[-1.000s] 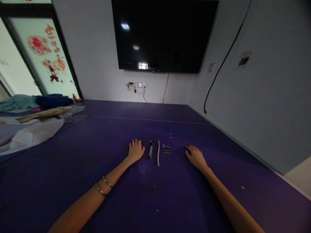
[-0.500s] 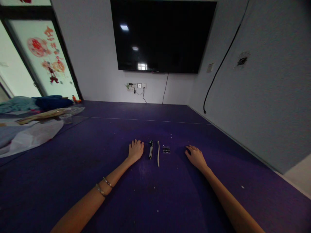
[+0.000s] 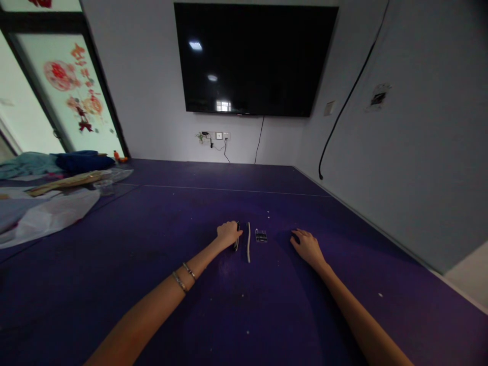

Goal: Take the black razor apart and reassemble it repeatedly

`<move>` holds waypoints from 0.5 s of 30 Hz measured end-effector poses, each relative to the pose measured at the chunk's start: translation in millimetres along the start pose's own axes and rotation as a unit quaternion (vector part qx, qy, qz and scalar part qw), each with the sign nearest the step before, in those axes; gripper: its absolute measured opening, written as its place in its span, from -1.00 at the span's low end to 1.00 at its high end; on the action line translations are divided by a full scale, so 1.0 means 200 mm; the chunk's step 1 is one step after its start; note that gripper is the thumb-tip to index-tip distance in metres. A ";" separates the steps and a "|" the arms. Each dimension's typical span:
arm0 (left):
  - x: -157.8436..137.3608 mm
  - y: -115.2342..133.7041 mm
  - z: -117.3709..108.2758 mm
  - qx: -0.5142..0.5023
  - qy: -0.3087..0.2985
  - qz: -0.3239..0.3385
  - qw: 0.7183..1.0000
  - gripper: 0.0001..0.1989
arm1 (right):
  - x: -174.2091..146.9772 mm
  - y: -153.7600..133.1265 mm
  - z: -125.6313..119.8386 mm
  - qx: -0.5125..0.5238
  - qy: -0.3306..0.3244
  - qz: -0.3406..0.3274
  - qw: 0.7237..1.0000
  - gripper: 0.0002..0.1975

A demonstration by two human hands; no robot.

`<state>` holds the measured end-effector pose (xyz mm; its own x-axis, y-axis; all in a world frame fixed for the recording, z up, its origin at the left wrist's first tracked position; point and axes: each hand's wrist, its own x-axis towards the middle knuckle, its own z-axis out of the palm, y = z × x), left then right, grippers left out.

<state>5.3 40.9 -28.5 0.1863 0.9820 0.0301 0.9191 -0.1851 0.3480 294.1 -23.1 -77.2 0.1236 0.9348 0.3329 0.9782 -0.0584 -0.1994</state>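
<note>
The left hand [image 3: 229, 233] is at the slim dark-and-pale tool [image 3: 236, 246], and the relation between the two is what counts most here. The tool lies on the purple surface [image 3: 274, 310] with its long axis running almost straight away from the person, its far end leaning slightly to the right. The left forearm comes in on a slant from the near left, so the fingers meet that axis at an angle rather than in line with it. The hand covers most of the tool's middle: a little shows just right of the fingers, and the near end pokes out below them, toward the person. The left fingers are bent, with the thumb out to the right (whether they have truly closed round the tool I cannot tell, since the hand hides the contact).

Just right of the left fingers, and apart from them, lies a thin white stick [image 3: 248, 244], roughly parallel to the tool. Beyond it on the same side sits a small clear case [image 3: 261, 236] with dark contents. The right hand [image 3: 308, 248] is much farther from the tool; its fingers are loosely bent, thumb apart, holding nothing visible, and the case is the item nearest them, off to their left.
</note>
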 end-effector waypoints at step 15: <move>0.08 -0.11 -0.16 -0.375 -0.115 -0.118 0.912 -0.78 | 0.00 0.01 0.00 0.003 0.002 -0.005 1.000 -0.60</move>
<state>-23.3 61.1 -5.8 0.1624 0.9413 -0.2960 0.4631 0.1921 0.8652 295.2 -22.3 -77.5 0.1154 0.9337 0.3391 0.9784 -0.0479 -0.2012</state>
